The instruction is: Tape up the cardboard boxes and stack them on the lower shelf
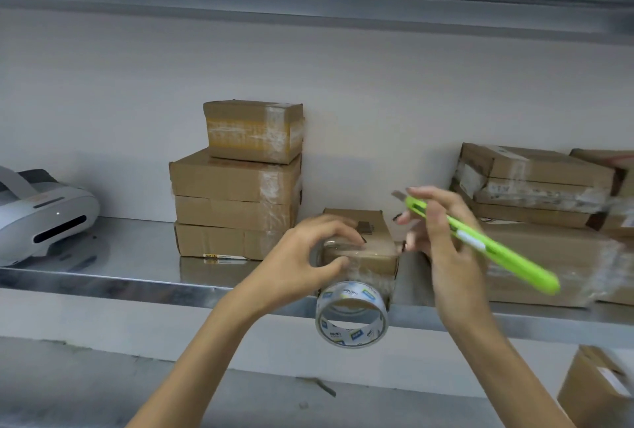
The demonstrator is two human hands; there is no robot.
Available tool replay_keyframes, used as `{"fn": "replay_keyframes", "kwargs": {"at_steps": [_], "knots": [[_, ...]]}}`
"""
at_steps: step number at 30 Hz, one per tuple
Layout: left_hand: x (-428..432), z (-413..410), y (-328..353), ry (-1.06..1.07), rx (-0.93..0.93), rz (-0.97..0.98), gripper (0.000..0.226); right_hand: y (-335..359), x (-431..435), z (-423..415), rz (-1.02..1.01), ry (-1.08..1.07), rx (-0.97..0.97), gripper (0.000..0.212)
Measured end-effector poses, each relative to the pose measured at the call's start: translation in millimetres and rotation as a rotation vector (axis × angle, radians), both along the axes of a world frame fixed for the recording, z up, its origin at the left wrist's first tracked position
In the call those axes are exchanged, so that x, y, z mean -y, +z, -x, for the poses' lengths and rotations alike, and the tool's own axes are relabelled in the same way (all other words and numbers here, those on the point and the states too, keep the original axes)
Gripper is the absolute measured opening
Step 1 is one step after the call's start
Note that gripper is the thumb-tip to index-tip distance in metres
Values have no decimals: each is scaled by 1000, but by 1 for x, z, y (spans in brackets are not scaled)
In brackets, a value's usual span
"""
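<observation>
A small cardboard box (374, 235) sits at the front edge of the steel shelf (103, 281). My left hand (308, 256) presses on its top left corner, where clear tape runs over the box. The tape roll (351, 316) hangs from that strip in front of the shelf edge. My right hand (435, 221) hovers just right of the box and grips a bright green utility knife (480, 242), blade end pointing up and left. A stack of taped boxes (236, 184) stands behind on the left.
More taped boxes (535, 180) pile up at the right, over a large flat box (535, 263). A white headset (41, 215) rests at the shelf's left end. Another box (597, 393) sits on the lower level at bottom right.
</observation>
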State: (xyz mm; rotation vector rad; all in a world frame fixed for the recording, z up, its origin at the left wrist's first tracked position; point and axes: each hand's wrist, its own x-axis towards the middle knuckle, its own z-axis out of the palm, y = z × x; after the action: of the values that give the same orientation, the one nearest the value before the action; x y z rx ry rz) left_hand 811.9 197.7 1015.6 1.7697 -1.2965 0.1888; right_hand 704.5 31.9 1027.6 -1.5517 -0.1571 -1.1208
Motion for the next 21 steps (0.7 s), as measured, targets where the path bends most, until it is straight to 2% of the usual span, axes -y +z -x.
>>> {"fn": "replay_keyframes", "kwargs": {"at_steps": [5,8,11,16,19,21], "knots": [[7,-3,-3,-7,-43,56,16,-75,-18,38,92,-353,113,22],[15,-5,-10,6,-79,111,15,-105,-39,28,414,-570,86,18],[24,-7,-14,34,-88,175,14,-122,-54,10,636,-604,76,20],[29,-15,-18,37,-150,195,13,-137,-64,-14,765,-791,-55,30],[29,-19,-19,19,-168,191,13,-144,-64,-21,827,-900,-96,29],[28,-21,-20,8,-178,192,12,-143,-60,-18,841,-915,-76,21]]}}
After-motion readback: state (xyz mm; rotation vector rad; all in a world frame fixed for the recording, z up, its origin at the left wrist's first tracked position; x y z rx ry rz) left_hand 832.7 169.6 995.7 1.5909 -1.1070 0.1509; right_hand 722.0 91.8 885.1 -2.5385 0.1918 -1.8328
